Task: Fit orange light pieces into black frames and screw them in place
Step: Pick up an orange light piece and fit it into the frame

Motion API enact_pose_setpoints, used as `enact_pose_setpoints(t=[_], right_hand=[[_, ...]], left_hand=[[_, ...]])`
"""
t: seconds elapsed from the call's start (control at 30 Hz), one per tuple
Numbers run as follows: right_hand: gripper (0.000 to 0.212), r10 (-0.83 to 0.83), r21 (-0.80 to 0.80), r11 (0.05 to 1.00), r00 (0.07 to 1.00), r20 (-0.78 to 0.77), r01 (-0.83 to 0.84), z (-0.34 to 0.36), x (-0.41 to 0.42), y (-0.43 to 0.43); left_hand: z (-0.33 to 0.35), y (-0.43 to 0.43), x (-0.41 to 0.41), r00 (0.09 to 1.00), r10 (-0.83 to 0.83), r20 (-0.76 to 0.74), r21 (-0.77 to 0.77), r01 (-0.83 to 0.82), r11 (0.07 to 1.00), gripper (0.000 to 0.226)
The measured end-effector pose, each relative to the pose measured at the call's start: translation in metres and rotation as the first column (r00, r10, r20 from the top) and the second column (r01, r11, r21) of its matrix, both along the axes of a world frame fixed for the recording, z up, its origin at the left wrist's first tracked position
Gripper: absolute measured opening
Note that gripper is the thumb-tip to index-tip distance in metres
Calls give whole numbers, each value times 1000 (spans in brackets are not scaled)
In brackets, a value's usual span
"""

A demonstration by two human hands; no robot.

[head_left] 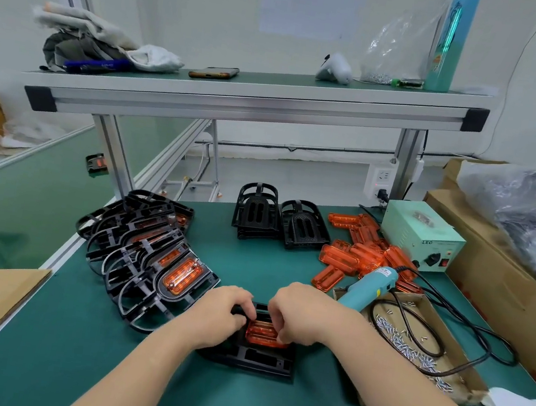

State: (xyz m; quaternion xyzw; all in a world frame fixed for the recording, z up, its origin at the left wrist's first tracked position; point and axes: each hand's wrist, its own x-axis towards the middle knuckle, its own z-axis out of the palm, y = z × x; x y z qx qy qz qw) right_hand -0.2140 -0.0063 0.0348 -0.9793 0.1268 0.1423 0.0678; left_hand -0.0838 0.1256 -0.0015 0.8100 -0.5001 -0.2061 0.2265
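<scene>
Bench, head view. Black frame (256, 361) lies flat on the green mat (92, 367), near the front edge, centre. Orange light piece (260, 334) sits in the frame's middle opening, long side across.

Left hand (225, 315): fingers curled over the frame's far-left edge, thumb at the orange piece's left end, gripping the frame. Right hand (301, 314): fingers curled down onto the right end of the orange piece, pinching it (fingertips partly hidden, so whether the piece is fully seated I cannot tell).

Left of the hands: fanned row of finished frames (149, 255), overlapping, the nearest showing its orange insert. Far side: two stacks of empty frames (279, 220), upright, side by side. Right of those: loose heap of orange pieces (352, 257).

Teal electric screwdriver (368, 287) lies just behind the right hand, resting on the rim of a cardboard tray (475, 386) that holds small silver screws (408, 348); its black cable loops over the tray. Pale green power box (420, 239) stands behind the heap.
</scene>
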Motion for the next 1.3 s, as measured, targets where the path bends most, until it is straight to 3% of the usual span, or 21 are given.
enact_pose_setpoints(t=[0.17, 0.27, 0.4, 0.57, 0.83, 0.97, 1.17, 1.3], right_hand=[[20, -27, -91, 996, 999, -20, 25, 0, 0, 2], [15, -21, -135, 991, 1000, 8, 21, -1, 1, 3], [8, 5, -48, 999, 1000, 26, -3, -4, -1, 2], [14, -46, 24, 999, 997, 60, 45, -6, -3, -1], [7, 54, -138, 989, 998, 26, -50, -7, 6, 10], [17, 55, -135, 989, 998, 24, -51, -4, 9, 9], [16, 14, -11, 1000, 1000, -4, -15, -6, 2, 3], [10, 45, -50, 998, 999, -26, -46, -5, 5, 8]], left_hand=[[2, -1, 5, 996, -35, 83, 87, 27, 996, 50], [0, 2, 8, 998, -42, 55, 61, 39, 997, 45], [-1, 3, 9, 998, -24, 60, 24, 22, 999, 42], [1, 5, 7, 996, 7, 84, 26, -9, 1000, 33], [-4, 5, 8, 993, 9, 114, 34, -13, 999, 30], [-7, 5, 7, 992, 20, 121, 26, -24, 999, 24], [-7, 5, 4, 992, 38, 119, 28, -42, 999, 21], [-4, 4, 3, 992, 35, 117, 37, -40, 999, 22]])
